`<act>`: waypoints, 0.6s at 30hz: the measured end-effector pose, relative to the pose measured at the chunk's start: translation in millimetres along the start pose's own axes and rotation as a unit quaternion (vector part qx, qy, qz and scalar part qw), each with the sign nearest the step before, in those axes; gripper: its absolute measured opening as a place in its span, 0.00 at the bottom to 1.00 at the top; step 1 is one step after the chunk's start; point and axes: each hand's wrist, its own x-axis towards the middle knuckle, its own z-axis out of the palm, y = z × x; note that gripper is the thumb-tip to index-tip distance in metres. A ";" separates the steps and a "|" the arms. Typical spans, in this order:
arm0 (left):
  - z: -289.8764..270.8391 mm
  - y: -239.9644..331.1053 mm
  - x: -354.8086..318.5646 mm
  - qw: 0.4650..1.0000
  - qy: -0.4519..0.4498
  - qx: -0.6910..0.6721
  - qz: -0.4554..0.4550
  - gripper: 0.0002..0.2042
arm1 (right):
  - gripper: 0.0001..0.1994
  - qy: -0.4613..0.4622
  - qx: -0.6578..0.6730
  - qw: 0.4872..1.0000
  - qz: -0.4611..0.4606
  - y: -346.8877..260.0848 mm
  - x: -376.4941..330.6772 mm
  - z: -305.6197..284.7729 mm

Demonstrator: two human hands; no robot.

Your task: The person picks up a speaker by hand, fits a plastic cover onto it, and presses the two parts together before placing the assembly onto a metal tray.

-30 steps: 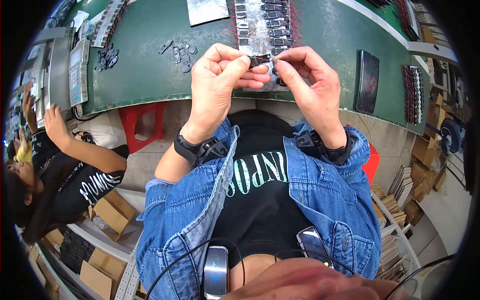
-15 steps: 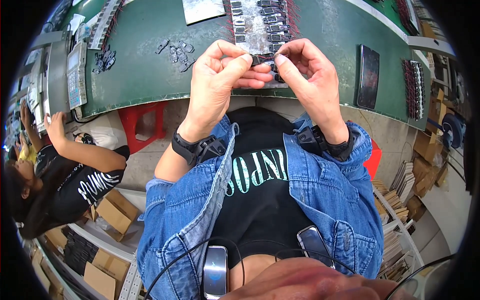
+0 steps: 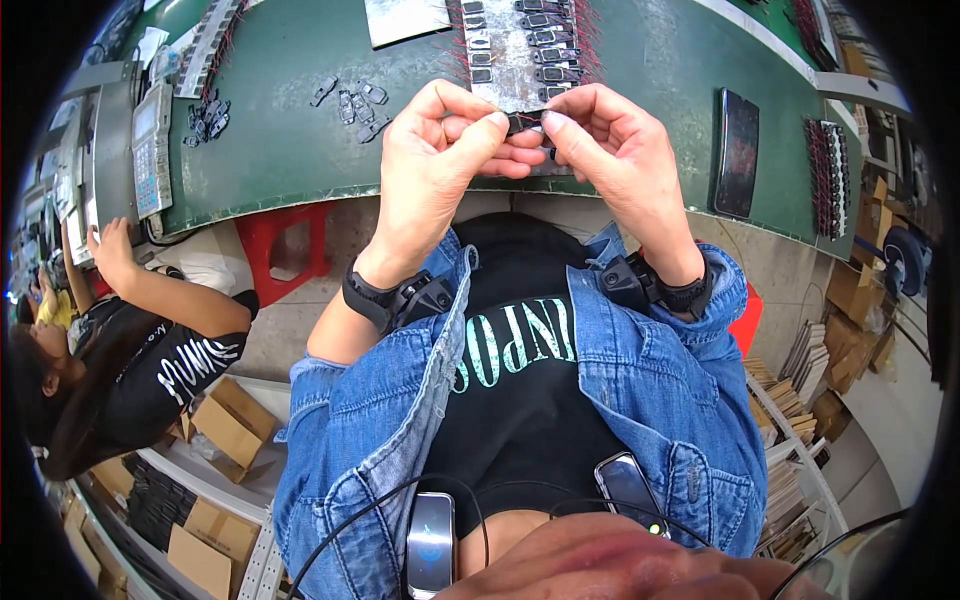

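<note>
A: What's held?
B: Small dark part (image 3: pixel 527 121), pinched between both hands just above the near edge of the green table (image 3: pixel 290 140). Too small to tell details; dark, with thin reddish wires at it.
A: Fingers?
B: Left hand (image 3: pixel 435 170): thumb and forefinger pressed together on the part's left end, other fingers curled under. Right hand (image 3: pixel 615 160): thumb and forefinger pinching the right end, rest loosely bent. Fingertips of both hands nearly touch.
A: Around it?
B: Directly beyond, a grey tray (image 3: pixel 520 50) with rows of similar dark parts and red wires. Far left, a loose cluster of small metal pieces (image 3: pixel 350 100). Right, a dark flat slab (image 3: pixel 738 152), then another rack of parts (image 3: pixel 828 175) farther right.
A: Anything else?
B: Black wristbands on both wrists, denim jacket (image 3: pixel 660 390). Another person (image 3: pixel 130 350) sits at far left, hand on the table's end by a keypad device (image 3: pixel 152 148). Cardboard boxes (image 3: pixel 225 425) below.
</note>
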 end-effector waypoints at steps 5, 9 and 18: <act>6.0 4.9 -2.5 0.999 -0.013 0.029 -0.006 0.07 | 0.08 -0.004 -0.013 1.000 0.006 3.3 0.5 -1.4; 8.3 -0.8 -4.1 0.999 -0.008 0.050 0.021 0.07 | 0.09 -0.013 0.008 1.000 0.004 4.2 -1.1 2.4; -5.2 -1.6 5.2 0.995 -0.057 -0.023 -0.083 0.07 | 0.10 -0.062 0.023 0.998 0.008 3.4 0.9 -2.9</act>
